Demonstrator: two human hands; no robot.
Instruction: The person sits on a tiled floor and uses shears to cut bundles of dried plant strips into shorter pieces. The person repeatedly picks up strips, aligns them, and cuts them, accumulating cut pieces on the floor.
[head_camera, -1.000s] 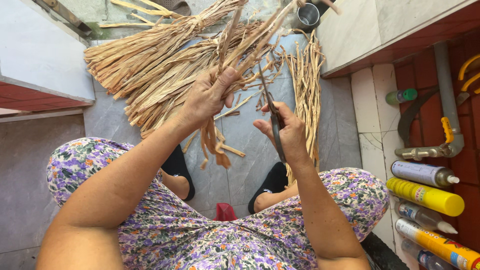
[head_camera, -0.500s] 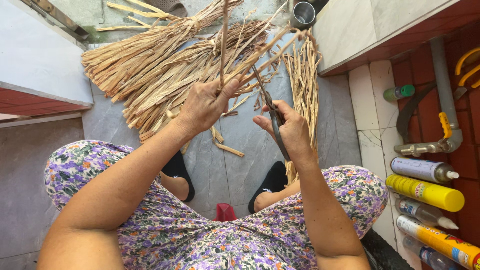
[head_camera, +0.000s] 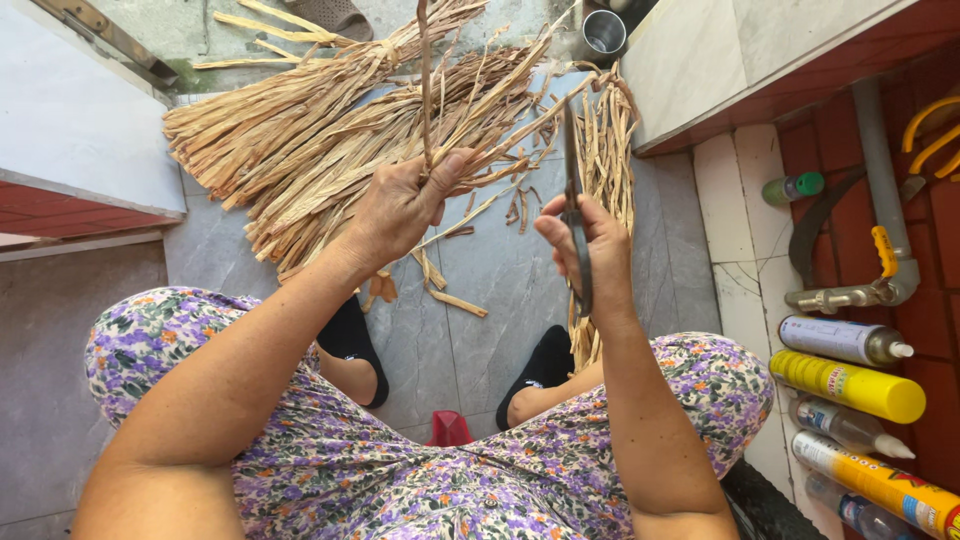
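Both hands are up over my lap, a little apart. My left hand (head_camera: 400, 205) is clenched around a thin dried strip (head_camera: 425, 80) that stands up out of the fist, with a second strip slanting away to the right toward the scissors. My right hand (head_camera: 590, 245) is closed on one pair of dark scissors (head_camera: 573, 215), held upright, blades pointing away from me; I cannot tell whether the blades are parted.

Beyond the hands I count two big bundles of dried straw-coloured strips (head_camera: 320, 140) lying across the grey stone floor (head_camera: 480, 300), and a third, narrower bunch (head_camera: 605, 140) running lengthwise beside the right hand. A few short offcuts (head_camera: 445, 290) lie just under the left wrist. One metal cup (head_camera: 603, 32) stands at the far end. On my right lie at least four spray cans (head_camera: 850, 385) side by side, two of them yellow, and one small green-capped bottle (head_camera: 795, 187).
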